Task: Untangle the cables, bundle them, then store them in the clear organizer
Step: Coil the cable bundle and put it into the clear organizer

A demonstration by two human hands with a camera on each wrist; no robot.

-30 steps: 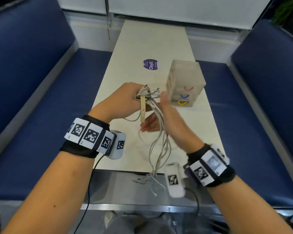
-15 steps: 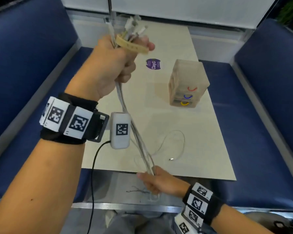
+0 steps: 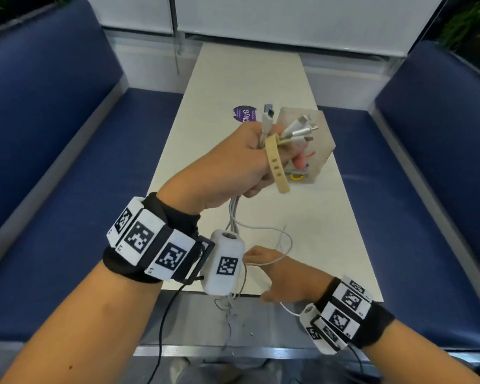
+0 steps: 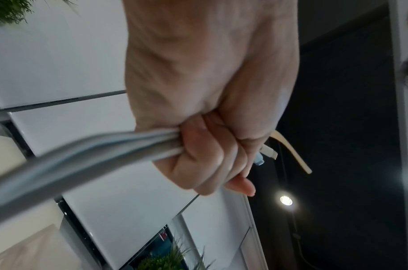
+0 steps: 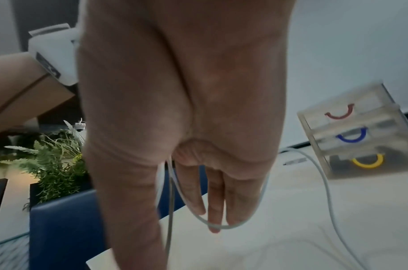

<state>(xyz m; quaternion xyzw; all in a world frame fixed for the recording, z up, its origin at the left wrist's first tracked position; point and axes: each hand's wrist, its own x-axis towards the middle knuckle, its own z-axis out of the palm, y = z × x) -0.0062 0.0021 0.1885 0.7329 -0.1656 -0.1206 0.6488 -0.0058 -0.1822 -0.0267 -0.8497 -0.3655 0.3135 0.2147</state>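
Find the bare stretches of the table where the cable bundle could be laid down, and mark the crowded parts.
Free: the far end of the cream table, beyond the round purple sticker. Crowded: the near end, where loose white cables trail under the left hand and over the right hand; the clear three-drawer organizer fills the right middle.

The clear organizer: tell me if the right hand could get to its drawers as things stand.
Probably yes, but not freely. The clear organizer stands on the table beyond the right hand with bare tabletop between them, but a cable loops over that hand's fingers and would drag along.
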